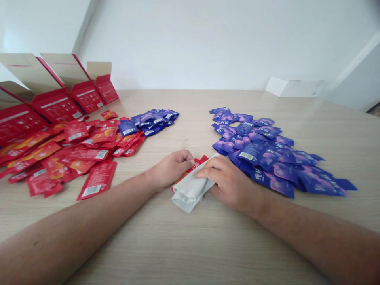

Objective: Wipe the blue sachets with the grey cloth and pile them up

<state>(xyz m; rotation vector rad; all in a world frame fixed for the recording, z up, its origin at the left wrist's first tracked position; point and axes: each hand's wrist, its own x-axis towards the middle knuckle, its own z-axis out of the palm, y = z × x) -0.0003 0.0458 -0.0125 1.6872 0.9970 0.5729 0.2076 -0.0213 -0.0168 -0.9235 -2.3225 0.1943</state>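
Between my hands, a red sachet [202,161] is partly covered by a folded white cloth [194,184]. My left hand [172,168] pinches the left edge of the sachet between thumb and curled fingers. Wrapped around the cloth, my right hand [228,178] presses it over the sachet from the right. The cloth hides most of this sachet. To the left lies a pile of red and orange sachets [97,166], and to the right a spread heap of purple sachets [276,170].
A smaller bunch of purple sachets [157,118] rests against the far edge of the red pile. Several open red cartons [56,105] stand in a row at the back left. At the back right is a white box [293,87], near the wall.
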